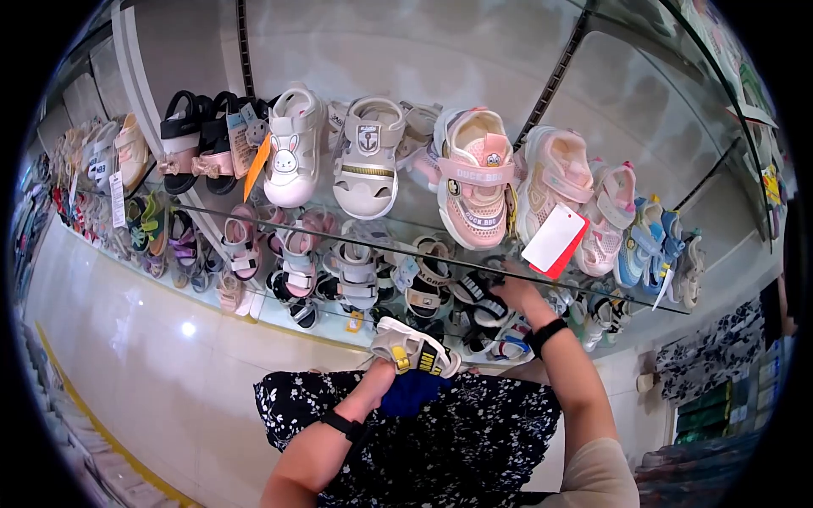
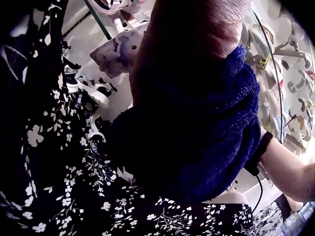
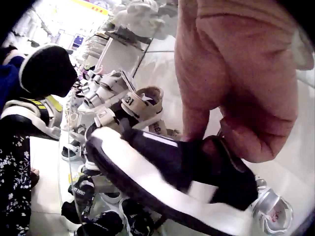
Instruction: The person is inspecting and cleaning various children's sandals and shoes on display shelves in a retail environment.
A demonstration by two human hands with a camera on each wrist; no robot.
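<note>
My left hand (image 1: 383,378) holds a beige and black sandal (image 1: 405,349) with a yellow strap patch, with a dark blue terry cloth (image 1: 412,396) bunched against the hand. The cloth fills the left wrist view and hides most of the fingers. A dark sole (image 3: 48,70) shows above the yellow-marked sandal (image 3: 34,115) in the right wrist view. On the lower shelf, my right hand (image 3: 236,73) grips a black sandal (image 3: 162,172) with a thick white sole at its heel opening, the fingertips inside. From the head view, this hand (image 1: 518,292) reaches under the upper glass shelf.
An upper glass shelf (image 1: 373,233) carries children's shoes, among them a pink sneaker (image 1: 476,182) and a white bunny shoe (image 1: 292,157). A white price tag (image 1: 555,240) hangs down near my right arm. Several sandals (image 1: 351,275) line the lower shelf around the right hand.
</note>
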